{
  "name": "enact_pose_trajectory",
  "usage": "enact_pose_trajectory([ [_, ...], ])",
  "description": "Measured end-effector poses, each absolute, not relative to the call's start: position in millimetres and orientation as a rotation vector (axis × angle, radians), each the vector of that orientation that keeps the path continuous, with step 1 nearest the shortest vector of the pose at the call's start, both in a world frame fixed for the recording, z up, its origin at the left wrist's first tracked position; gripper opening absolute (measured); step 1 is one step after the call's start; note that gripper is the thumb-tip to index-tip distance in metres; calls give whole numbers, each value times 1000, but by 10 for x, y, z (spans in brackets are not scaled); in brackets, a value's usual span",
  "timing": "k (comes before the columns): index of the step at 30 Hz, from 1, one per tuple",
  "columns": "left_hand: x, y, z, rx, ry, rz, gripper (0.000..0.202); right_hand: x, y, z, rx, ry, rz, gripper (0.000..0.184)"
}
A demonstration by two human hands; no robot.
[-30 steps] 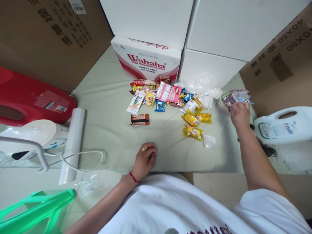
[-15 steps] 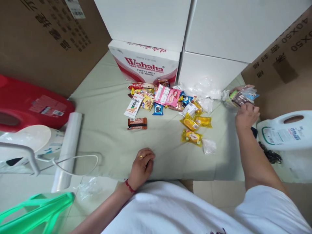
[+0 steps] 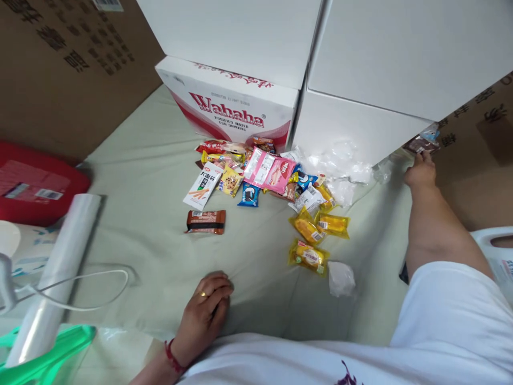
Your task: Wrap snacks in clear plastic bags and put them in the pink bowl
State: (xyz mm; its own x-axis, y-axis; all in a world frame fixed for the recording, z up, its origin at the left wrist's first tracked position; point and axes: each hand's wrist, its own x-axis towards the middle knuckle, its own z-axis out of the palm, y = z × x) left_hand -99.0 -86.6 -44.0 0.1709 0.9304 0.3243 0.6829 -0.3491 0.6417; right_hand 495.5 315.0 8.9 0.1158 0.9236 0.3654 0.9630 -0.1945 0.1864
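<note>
At the far right, my right hand [image 3: 420, 170] reaches to a clear plastic bag of snacks [image 3: 422, 143] near the brown carton; its fingers are closed at the bag's near edge, partly hidden. My left hand [image 3: 210, 305] rests on the pale green cloth [image 3: 136, 230] near my body, fingers curled together with nothing visible in them. A brown wrapped snack [image 3: 206, 222] lies just beyond it. Farther back is a pile of snacks with a pink packet [image 3: 269, 170], a white packet [image 3: 203, 185] and a blue packet [image 3: 248, 194]. Several yellow-wrapped cakes [image 3: 309, 256] lie to its right.
A Wahaha carton [image 3: 232, 109] and white boxes [image 3: 372, 53] wall off the back. Crumpled clear bags [image 3: 340, 163] lie before them. At left are a red jug [image 3: 36, 184], a plastic film roll [image 3: 60, 272] and a looped white cable [image 3: 128, 274]. A white jug [image 3: 500, 256] stands at right.
My right hand has moved farther back and right with the bag of snacks, toward the corner by the brown carton. The camera view has shifted; my left hand stays resting on the cloth.
</note>
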Motion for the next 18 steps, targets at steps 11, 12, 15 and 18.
enact_pose_trajectory([
  [11, -1016, -869, -390, 2031, 1429, 1006, 23, 3986, 2586, -361, -2168, -1871, 125, 33],
  [12, -1021, -869, -389, 2014, 1406, 1019, 23, 3915, 2390, -418, -2154, -1877, 131, 30],
  [15, -1039, -884, -400, 1937, 1370, 1080, 21, 3776, 1752, -490, -2077, -1813, 177, 27],
  [18, -1064, -927, -399, 1797, 1382, 1166, 17, 3670, 1118, -407, -2005, -1605, 313, 36],
])
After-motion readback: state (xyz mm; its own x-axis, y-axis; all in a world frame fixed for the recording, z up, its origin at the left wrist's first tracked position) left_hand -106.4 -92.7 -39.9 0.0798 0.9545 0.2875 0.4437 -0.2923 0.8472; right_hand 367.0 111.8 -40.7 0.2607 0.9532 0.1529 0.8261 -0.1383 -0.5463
